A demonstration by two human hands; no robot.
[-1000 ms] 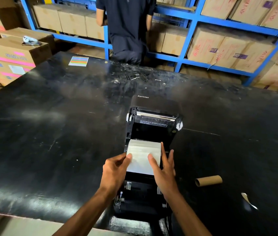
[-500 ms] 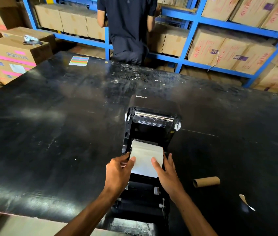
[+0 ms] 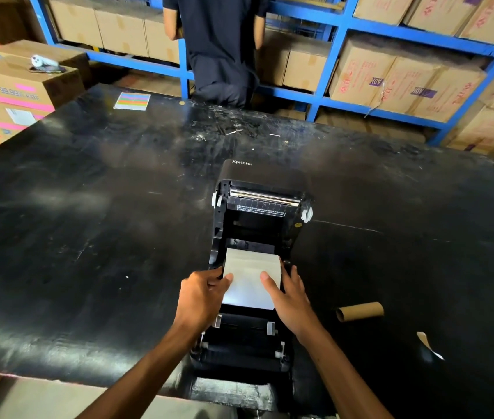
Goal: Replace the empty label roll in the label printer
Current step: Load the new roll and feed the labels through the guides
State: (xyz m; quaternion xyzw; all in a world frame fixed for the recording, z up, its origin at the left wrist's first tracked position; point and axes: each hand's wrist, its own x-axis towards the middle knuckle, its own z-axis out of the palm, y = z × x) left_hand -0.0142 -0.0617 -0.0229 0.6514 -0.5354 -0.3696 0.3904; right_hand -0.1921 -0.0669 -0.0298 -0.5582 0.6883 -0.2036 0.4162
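A black label printer (image 3: 262, 213) stands open on the black table (image 3: 88, 237), its lid tipped back away from me. A white label strip (image 3: 250, 279) runs out of the roll bay toward me. My left hand (image 3: 201, 293) pinches the strip's left edge, thumb on top. On the right edge, my right hand (image 3: 289, 294) holds the strip the same way. The roll itself is hidden under the strip. An empty brown cardboard core (image 3: 359, 311) lies on the table to the right of the printer.
A torn paper scrap (image 3: 428, 346) lies at the right front. A coloured sheet (image 3: 132, 100) sits at the table's far left. A person in dark clothes (image 3: 220, 46) stands beyond the table at blue shelves (image 3: 339, 34) of cardboard boxes. More boxes (image 3: 18, 89) stack at left.
Both hands have drawn the label strip a little toward me over the printer's front. The view has shifted slightly.
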